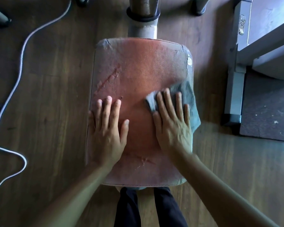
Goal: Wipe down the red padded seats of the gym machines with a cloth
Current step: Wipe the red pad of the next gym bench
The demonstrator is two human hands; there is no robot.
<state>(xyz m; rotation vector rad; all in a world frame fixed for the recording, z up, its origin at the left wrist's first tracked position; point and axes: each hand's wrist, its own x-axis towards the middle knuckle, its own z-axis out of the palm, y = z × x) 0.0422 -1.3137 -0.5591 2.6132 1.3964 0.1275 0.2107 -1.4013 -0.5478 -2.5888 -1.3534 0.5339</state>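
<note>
Scratched, faded red padded seat (138, 76) is being wiped at frame centre.
A grey cloth (188, 94) is being pressed onto its right edge by the flat right hand (172, 125); the flat, empty left hand (108, 128) is being rested on its lower left.

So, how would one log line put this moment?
phase: wipe | right hand: flat on grey cloth, right side of red seat | left hand: flat on seat, no cloth | wear: scratches, worn far corners
</note>
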